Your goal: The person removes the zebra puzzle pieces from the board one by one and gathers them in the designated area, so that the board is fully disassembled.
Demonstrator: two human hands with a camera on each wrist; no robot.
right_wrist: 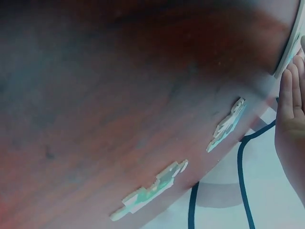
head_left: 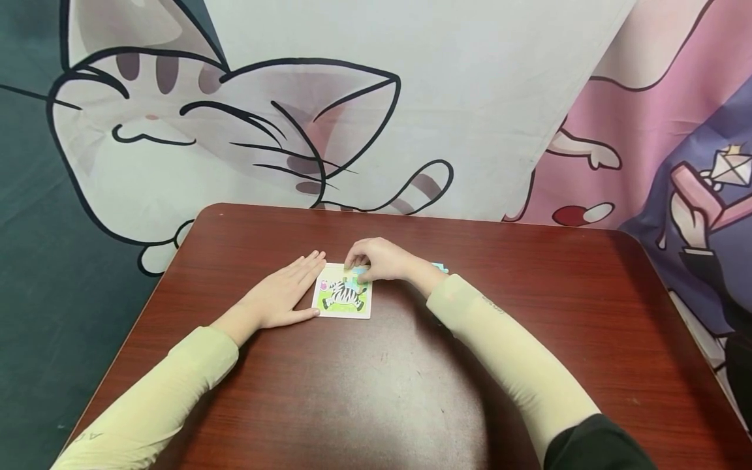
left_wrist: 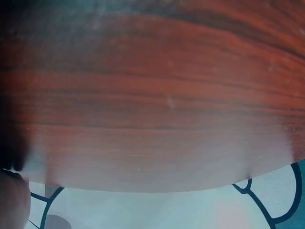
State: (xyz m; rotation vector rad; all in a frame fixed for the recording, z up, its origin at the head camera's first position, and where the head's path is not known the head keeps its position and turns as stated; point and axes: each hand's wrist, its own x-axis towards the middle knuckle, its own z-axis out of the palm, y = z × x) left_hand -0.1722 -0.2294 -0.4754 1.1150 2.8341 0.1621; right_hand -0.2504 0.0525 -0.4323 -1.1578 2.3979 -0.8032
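Observation:
A square zebra puzzle board (head_left: 344, 307) with a pale rim lies on the table. My left hand (head_left: 288, 287) rests flat along its left side, fingers straight and thumb at the lower left corner. Over the board's upper right part, my right hand (head_left: 378, 258) pinches a small light-blue puzzle piece (head_left: 360, 269) between thumb and fingers. The fingers partly cover the piece and the picture's top. In the right wrist view, the board's edge (right_wrist: 288, 45) shows at the right, close to the fingers.
Two loose puzzle pieces, one nearer (right_wrist: 150, 191) and another (right_wrist: 228, 125), lie on the table in the right wrist view. A blue piece (head_left: 439, 267) peeks out behind the right wrist. The brown table (head_left: 364, 391) ends at a wall hanging with a cartoon cat (head_left: 247, 150).

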